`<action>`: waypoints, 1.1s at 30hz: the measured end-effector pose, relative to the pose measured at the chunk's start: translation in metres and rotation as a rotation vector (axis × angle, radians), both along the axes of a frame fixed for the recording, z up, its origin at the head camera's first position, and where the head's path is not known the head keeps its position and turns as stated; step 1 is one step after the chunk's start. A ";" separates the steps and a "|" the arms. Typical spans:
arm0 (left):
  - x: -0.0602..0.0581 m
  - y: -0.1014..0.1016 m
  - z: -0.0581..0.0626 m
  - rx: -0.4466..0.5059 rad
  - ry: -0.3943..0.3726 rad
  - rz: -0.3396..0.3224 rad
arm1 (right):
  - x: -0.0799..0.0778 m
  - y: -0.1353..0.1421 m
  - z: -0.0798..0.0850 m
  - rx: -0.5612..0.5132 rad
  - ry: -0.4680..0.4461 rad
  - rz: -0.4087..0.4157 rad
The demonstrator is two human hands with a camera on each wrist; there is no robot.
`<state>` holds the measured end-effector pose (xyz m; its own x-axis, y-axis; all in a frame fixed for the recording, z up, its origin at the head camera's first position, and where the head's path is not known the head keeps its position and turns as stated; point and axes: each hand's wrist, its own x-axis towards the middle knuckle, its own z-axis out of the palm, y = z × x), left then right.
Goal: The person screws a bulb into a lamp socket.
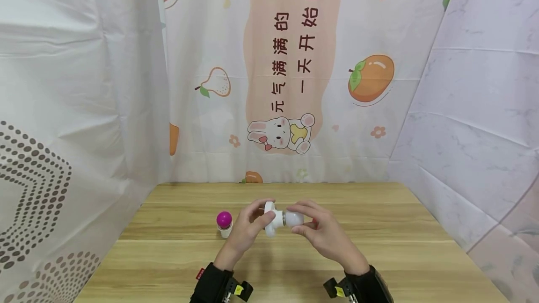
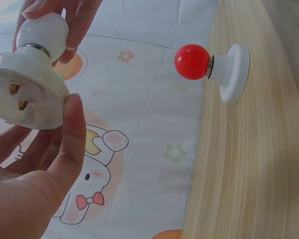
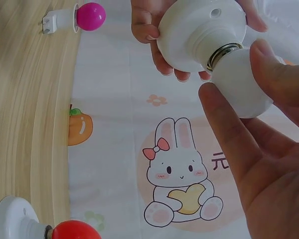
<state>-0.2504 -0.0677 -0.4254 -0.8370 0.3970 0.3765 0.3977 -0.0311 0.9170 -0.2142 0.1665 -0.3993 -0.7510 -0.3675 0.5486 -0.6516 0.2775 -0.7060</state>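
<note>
My left hand (image 1: pixel 244 233) grips the round flange of a white lamp holder (image 1: pixel 277 219) above the wooden table. Fingers and thumb of my right hand (image 1: pixel 326 235) pinch a white light bulb (image 1: pixel 296 219), whose metal screw collar sits at the mouth of the holder. In the left wrist view the underside of the holder (image 2: pixel 42 99) shows two brass-coloured screws. From the right wrist, the bulb (image 3: pixel 239 87) lies between thumb and fingers, with part of its metal thread visible.
A magenta bulb (image 1: pixel 224 219) in a white plug-in socket (image 1: pixel 226 233) stands left of the hands. A red bulb (image 2: pixel 192 61) in a round white holder (image 2: pixel 236 74) stands on the table (image 1: pixel 404 247), mostly hidden behind my right hand in the head view. Printed curtains surround the table.
</note>
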 end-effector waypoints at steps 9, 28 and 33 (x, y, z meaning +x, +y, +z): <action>0.000 0.000 0.001 -0.008 0.009 -0.008 | 0.001 0.000 0.000 0.017 -0.024 -0.042; 0.000 0.000 0.000 -0.022 0.008 -0.007 | 0.003 0.002 0.005 0.097 -0.065 -0.125; 0.000 0.000 0.000 -0.022 0.005 0.001 | 0.002 0.002 0.003 0.068 -0.096 -0.099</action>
<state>-0.2509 -0.0676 -0.4258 -0.8353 0.4048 0.3720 0.4026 -0.0103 0.9153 -0.2125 0.1680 -0.3963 -0.8329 -0.3232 0.4492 -0.5494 0.3862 -0.7409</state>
